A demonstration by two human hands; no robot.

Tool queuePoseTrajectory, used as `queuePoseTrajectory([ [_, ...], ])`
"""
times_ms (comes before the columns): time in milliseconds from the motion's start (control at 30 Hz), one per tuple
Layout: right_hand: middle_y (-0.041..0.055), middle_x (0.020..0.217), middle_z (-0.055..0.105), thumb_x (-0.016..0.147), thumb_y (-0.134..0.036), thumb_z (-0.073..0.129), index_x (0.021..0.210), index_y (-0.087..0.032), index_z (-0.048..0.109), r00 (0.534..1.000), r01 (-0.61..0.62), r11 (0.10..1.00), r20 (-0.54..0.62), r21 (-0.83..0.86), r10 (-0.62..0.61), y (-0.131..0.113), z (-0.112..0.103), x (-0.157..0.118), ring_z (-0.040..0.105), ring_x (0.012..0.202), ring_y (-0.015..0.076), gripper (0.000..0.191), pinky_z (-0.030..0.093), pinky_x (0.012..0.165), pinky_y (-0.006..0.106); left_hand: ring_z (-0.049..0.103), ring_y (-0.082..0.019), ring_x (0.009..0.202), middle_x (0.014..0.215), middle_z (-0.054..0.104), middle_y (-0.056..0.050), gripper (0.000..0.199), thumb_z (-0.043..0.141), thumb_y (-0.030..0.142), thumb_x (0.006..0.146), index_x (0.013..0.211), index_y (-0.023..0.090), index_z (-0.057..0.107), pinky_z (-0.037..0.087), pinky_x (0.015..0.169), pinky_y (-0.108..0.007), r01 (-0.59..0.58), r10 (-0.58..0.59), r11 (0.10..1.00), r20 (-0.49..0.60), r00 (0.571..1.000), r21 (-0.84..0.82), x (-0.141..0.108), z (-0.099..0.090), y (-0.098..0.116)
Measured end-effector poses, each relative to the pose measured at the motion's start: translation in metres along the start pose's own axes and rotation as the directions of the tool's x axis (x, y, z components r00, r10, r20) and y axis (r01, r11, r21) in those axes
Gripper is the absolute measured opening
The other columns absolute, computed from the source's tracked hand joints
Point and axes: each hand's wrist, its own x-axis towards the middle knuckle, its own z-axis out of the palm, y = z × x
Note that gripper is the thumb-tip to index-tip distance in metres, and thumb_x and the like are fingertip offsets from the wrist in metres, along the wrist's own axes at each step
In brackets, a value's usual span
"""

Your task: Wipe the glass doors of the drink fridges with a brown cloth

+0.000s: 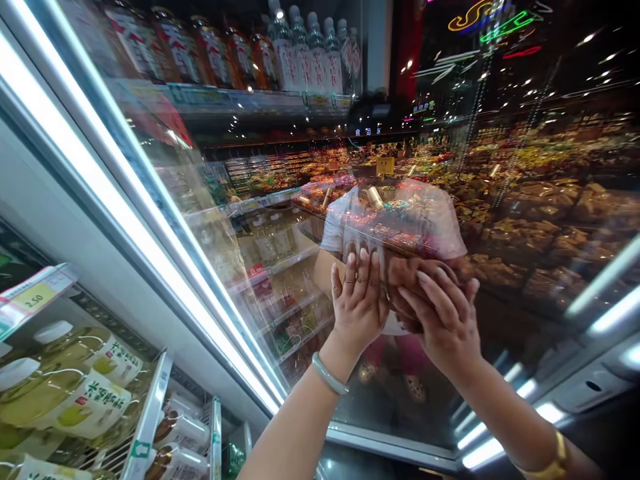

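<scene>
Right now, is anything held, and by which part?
The right hand presses a brown cloth-like thing to the glass, fingers across its face; the left hand holds nothing.

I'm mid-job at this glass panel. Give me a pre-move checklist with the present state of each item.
1. Left hand raised at the glass panel, fingers spread: ok.
2. Left hand free of any held item: ok.
3. Right hand firm on the brown patch by its fingers, if that's an object and not a reflection: cannot tell.
4. Both hands away from the pale-yellow bottles: ok.
5. Glass free of reflections: not ok.
</scene>
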Motion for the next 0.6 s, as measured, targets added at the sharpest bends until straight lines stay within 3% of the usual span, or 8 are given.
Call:
queuePoseTrajectory([
  [67, 0.0077, 0.144, 0.059, 0.086, -0.016, 0.075, 0.139, -0.03, 0.061, 1.0, -0.031, 0.999, -0.003, -0.032, 0.031, 0.017, -0.012, -0.007, 0.048, 0.145, 0.0325, 0.057, 0.033, 0.127, 0.056, 0.009, -0.025, 0.162, 0.169, 0.028, -0.011, 0.075, 0.044, 0.022, 0.098, 0.166, 0.012, 0.014, 0.005, 0.134, -0.052, -0.01, 0.01, 1.0, 0.005, 1.0, -0.01, -0.001, -0.001, 0.002],
  [133, 0.0111, 0.148, 0.055, 0.085, -0.018, 0.077, 0.139, -0.03, 0.061, 0.993, -0.109, 0.994, -0.055, -0.025, 0.107, 0.025, -0.017, 0.002, 0.046, 0.146, 0.0363, 0.057, 0.036, 0.125, 0.055, 0.005, -0.025, 0.162, 0.171, 0.021, -0.01, 0.076, 0.043, 0.023, 0.098, 0.166, 0.013, 0.012, 0.003, 0.133, -0.053, 0.02, -0.02, 1.0, -0.006, 1.0, -0.003, 0.001, -0.001, 0.006],
  [200, 0.0133, 0.152, 0.051, 0.085, -0.02, 0.077, 0.138, -0.029, 0.062, 0.978, -0.162, 0.987, -0.132, 0.002, 0.161, 0.02, -0.013, 0.018, 0.042, 0.148, 0.0384, 0.056, 0.034, 0.126, 0.057, 0.003, -0.026, 0.162, 0.172, 0.015, -0.01, 0.076, 0.042, 0.023, 0.099, 0.166, 0.012, 0.01, 0.001, 0.133, -0.053, 0.071, -0.071, 0.997, -0.017, 0.997, 0.002, 0.003, 0.001, 0.013],
  [267, 0.0121, 0.151, 0.052, 0.086, -0.021, 0.076, 0.137, -0.028, 0.063, 0.981, -0.127, 0.992, -0.149, 0.017, 0.128, 0.008, -0.004, 0.024, 0.041, 0.149, 0.0366, 0.053, 0.03, 0.127, 0.059, 0.001, -0.027, 0.162, 0.173, 0.012, -0.011, 0.076, 0.043, 0.023, 0.099, 0.166, 0.011, 0.01, 0.0, 0.133, -0.054, 0.122, -0.122, 0.993, -0.016, 0.992, -0.005, 0.002, 0.004, 0.019],
  [333, 0.0078, 0.144, 0.058, 0.088, -0.017, 0.073, 0.134, -0.029, 0.064, 0.995, -0.046, 0.999, -0.083, 0.024, 0.048, 0.001, 0.001, 0.009, 0.043, 0.148, 0.0312, 0.049, 0.025, 0.129, 0.059, 0.0, -0.028, 0.162, 0.173, 0.012, -0.012, 0.075, 0.043, 0.024, 0.1, 0.166, 0.01, 0.011, -0.001, 0.133, -0.055, 0.134, -0.134, 0.991, -0.01, 0.991, -0.018, -0.006, 0.008, 0.026],
  [433, 0.0029, 0.135, 0.063, 0.088, -0.01, 0.07, 0.13, -0.032, 0.066, 0.999, -0.011, 0.999, 0.048, 0.03, 0.01, 0.011, -0.006, -0.039, 0.047, 0.144, 0.0247, 0.047, 0.025, 0.131, 0.053, 0.003, -0.025, 0.162, 0.171, 0.021, -0.01, 0.072, 0.043, 0.024, 0.099, 0.165, 0.011, 0.018, -0.002, 0.133, -0.053, 0.04, -0.039, 0.998, 0.015, 0.999, -0.041, -0.029, 0.015, 0.039],
  [500, 0.0043, 0.136, 0.062, 0.087, -0.013, 0.073, 0.126, -0.03, 0.068, 0.997, -0.052, 0.999, 0.063, 0.003, 0.052, 0.028, -0.018, -0.067, 0.048, 0.144, 0.0271, 0.043, 0.029, 0.129, 0.054, 0.005, -0.025, 0.162, 0.17, 0.026, -0.009, 0.073, 0.046, 0.021, 0.097, 0.165, 0.012, 0.021, -0.003, 0.133, -0.053, -0.009, 0.012, 0.998, 0.048, 0.999, -0.056, -0.046, 0.02, 0.052],
  [600, 0.0091, 0.146, 0.055, 0.084, -0.017, 0.078, 0.124, -0.026, 0.068, 0.989, -0.149, 0.988, -0.003, -0.046, 0.149, 0.05, -0.03, -0.077, 0.046, 0.146, 0.0353, 0.043, 0.036, 0.124, 0.061, 0.002, -0.028, 0.162, 0.171, 0.023, -0.011, 0.078, 0.05, 0.02, 0.093, 0.164, 0.01, 0.02, -0.005, 0.132, -0.057, 0.021, -0.014, 0.997, 0.101, 0.995, -0.069, -0.061, 0.027, 0.077],
])
